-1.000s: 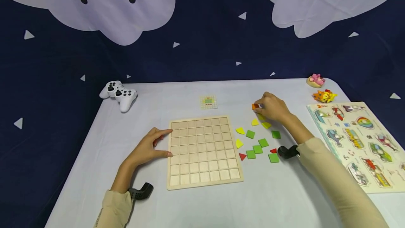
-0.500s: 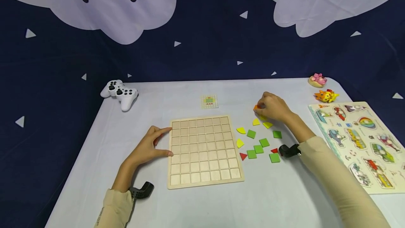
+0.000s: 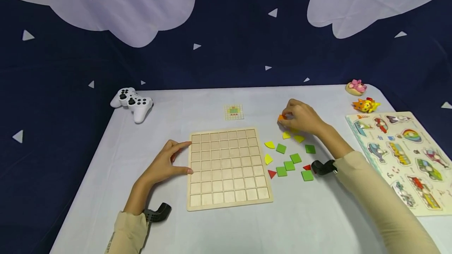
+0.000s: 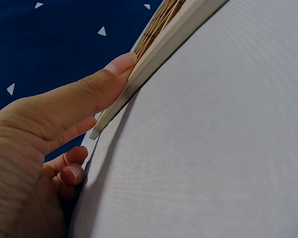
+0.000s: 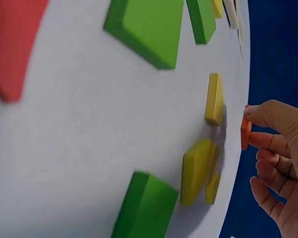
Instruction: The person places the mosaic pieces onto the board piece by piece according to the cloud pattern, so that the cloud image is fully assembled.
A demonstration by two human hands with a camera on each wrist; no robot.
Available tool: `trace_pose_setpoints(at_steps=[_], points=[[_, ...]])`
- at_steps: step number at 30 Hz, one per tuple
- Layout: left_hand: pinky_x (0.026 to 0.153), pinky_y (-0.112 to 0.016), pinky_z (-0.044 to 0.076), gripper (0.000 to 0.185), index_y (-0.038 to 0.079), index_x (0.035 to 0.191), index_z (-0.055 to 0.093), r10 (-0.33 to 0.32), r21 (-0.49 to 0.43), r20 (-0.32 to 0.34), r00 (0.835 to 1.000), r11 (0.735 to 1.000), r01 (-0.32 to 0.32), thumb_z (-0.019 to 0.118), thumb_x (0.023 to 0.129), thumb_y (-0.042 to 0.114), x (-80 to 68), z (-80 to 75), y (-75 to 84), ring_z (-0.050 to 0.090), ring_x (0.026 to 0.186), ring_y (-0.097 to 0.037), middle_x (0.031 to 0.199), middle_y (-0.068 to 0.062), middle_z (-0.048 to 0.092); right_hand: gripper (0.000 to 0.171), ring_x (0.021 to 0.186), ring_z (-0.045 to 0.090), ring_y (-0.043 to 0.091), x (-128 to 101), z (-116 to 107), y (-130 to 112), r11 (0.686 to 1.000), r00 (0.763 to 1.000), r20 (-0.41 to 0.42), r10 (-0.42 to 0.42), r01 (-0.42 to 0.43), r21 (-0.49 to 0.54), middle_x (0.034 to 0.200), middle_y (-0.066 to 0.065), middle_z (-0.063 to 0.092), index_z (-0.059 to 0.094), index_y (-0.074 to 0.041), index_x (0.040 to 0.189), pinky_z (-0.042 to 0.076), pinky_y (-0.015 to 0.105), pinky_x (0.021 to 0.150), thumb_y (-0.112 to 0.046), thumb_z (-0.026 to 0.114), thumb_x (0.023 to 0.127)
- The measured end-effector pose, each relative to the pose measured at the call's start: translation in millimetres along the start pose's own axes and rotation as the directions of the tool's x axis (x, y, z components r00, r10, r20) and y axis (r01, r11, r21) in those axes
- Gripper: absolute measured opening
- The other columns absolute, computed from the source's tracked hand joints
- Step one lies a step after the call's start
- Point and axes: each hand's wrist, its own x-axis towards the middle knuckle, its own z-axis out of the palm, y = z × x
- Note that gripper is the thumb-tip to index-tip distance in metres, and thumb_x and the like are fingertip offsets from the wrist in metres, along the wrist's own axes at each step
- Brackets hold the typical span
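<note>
In the head view, my right hand point(image 3: 303, 117) pinches a small orange block point(image 3: 281, 117) between thumb and fingertips at the far right part of the table. The right wrist view shows the orange block point(image 5: 246, 130) at the tips of the thumb and index finger, other fingers loosely bent. Just below lie several yellow quarter-round pieces point(image 3: 299, 139). My left hand point(image 3: 164, 166) touches the left edge of a wooden grid board point(image 3: 229, 167) with thumb and index finger spread apart. In the left wrist view the thumb presses on the board's side point(image 4: 154, 69).
Several green squares point(image 3: 289, 166) and red triangles point(image 3: 272, 174) lie right of the board. A small pattern card point(image 3: 234, 111) lies behind it. A white game controller point(image 3: 132, 104) stands back left. At right are a picture puzzle board point(image 3: 399, 160) and two small figurines point(image 3: 366, 105).
The right hand has shifted slightly left with the orange block, which now shows more clearly at its fingertips. The left hand stays at the board's edge.
</note>
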Motion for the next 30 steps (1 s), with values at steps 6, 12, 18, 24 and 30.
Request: trace_pose_setpoints(at_steps=[6, 12, 18, 24, 30], points=[[0.070, -0.030, 0.032, 0.090, 0.020, 0.144, 0.053, -0.005, 0.007, -0.007, 1.000, 1.000, 0.005, 0.093, 0.064, 0.035, -2.1, -1.9, 1.6, 0.034, 0.077, -0.016, 0.092, -0.003, 0.033, 0.022, 0.081, 0.054, 0.023, 2.5, 0.8, -16.8, 0.996, 0.996, -0.023, -0.084, 0.084, 0.016, 0.092, 0.009, 0.059, 0.076, 0.000, 0.093, 0.046, 0.038, 0.073, -0.018, 0.080, 0.082], [0.069, -0.030, 0.032, 0.090, 0.019, 0.144, 0.053, -0.008, 0.012, -0.001, 1.000, 1.000, 0.008, 0.093, 0.065, 0.035, -2.7, -2.8, 1.2, 0.033, 0.077, -0.016, 0.091, -0.003, 0.033, 0.024, 0.084, 0.055, 0.025, 5.3, 2.4, -35.3, 0.990, 0.991, -0.006, -0.131, 0.131, 0.047, 0.093, 0.009, 0.058, 0.076, -0.001, 0.096, 0.047, 0.037, 0.074, -0.019, 0.081, 0.081], [0.069, -0.030, 0.032, 0.091, 0.019, 0.144, 0.053, -0.012, 0.008, 0.002, 1.000, 1.000, 0.012, 0.093, 0.065, 0.034, -3.0, -3.4, 1.0, 0.033, 0.077, -0.017, 0.091, -0.003, 0.033, 0.022, 0.086, 0.058, 0.023, 8.9, 7.0, -58.0, 0.978, 0.980, 0.013, -0.199, 0.198, 0.058, 0.094, 0.007, 0.059, 0.076, -0.003, 0.095, 0.050, 0.038, 0.076, -0.021, 0.080, 0.082], [0.070, -0.031, 0.032, 0.090, 0.019, 0.144, 0.053, -0.011, 0.017, 0.002, 1.000, 1.000, 0.011, 0.093, 0.065, 0.034, -2.5, -3.5, 1.1, 0.034, 0.077, -0.017, 0.091, -0.003, 0.034, 0.022, 0.084, 0.056, 0.018, 13.5, 17.4, -80.7, 0.960, 0.961, 0.020, -0.277, 0.276, 0.049, 0.093, 0.005, 0.058, 0.077, -0.004, 0.093, 0.051, 0.035, 0.075, -0.024, 0.079, 0.084], [0.071, -0.032, 0.032, 0.089, 0.020, 0.144, 0.054, -0.008, 0.020, 0.002, 1.000, 1.000, 0.007, 0.093, 0.065, 0.035, -0.1, -2.4, 0.6, 0.034, 0.079, -0.017, 0.092, -0.003, 0.034, 0.019, 0.078, 0.050, 0.013, 15.9, 28.2, -97.0, 0.932, 0.932, 0.027, -0.362, 0.362, 0.021, 0.089, 0.002, 0.056, 0.076, -0.006, 0.089, 0.048, 0.030, 0.072, -0.024, 0.078, 0.085]])
